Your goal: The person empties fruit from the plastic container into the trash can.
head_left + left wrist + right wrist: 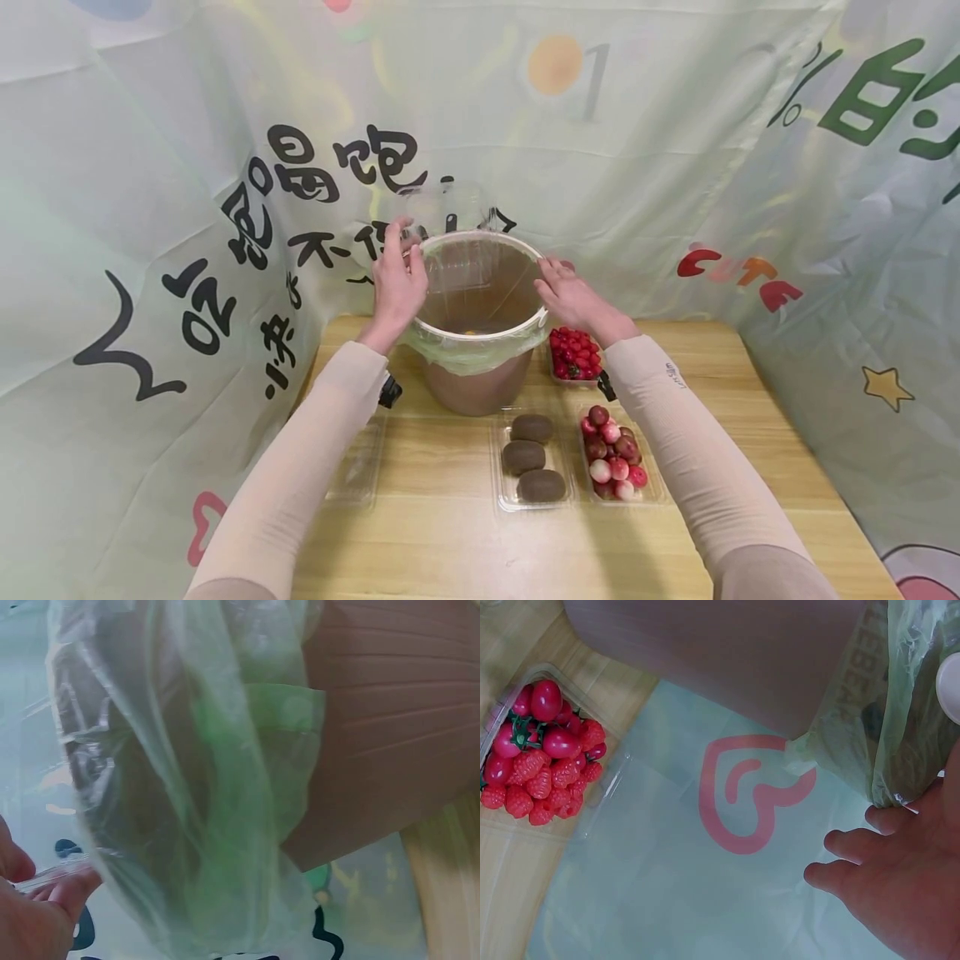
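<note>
Plastic container [467, 272], outline faint against brown bin [476, 389]

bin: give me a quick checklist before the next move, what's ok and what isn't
1. Bin upright on table: ok
2. Liner folded over rim: ok
3. Left hand gripping the clear box: ok
4. Right hand free of any load: ok, it is at the rim
5. Box wholly inside bin: not ok, part shows past the rim
6. Bin's contents: cannot tell, only an orange bit shows
</note>
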The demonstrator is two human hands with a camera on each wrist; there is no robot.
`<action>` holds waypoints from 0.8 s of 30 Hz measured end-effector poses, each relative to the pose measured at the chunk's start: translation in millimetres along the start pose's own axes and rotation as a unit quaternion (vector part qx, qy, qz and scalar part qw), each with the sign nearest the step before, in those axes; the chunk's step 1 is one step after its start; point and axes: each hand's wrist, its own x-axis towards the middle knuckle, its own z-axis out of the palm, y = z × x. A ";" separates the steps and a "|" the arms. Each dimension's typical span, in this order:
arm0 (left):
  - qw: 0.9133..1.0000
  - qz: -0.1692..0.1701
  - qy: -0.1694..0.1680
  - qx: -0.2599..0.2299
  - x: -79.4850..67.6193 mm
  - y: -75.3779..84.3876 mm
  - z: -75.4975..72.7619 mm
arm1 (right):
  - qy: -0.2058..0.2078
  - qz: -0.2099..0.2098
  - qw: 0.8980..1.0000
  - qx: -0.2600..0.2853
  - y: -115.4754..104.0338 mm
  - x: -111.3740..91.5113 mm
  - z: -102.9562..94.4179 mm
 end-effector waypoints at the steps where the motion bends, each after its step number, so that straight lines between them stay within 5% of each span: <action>1: 1.000 -0.004 -0.001 0.003 -0.2 1.1 -1.4 | 0.000 0.000 1.000 -0.001 0.0 0.0 0.1; 12: 0.998 -0.058 0.003 0.008 -4.1 14.5 -32.0 | -0.002 0.017 1.000 -0.018 -2.2 -1.3 -0.7; 19: 0.989 -0.129 -0.047 -0.049 -18.1 22.4 -57.8 | -0.007 0.026 0.999 -0.029 -2.8 -2.3 -1.6; 24: 0.985 -0.145 -0.078 -0.047 -31.3 22.3 -73.6 | -0.013 0.029 0.999 -0.033 -2.1 -2.6 -1.8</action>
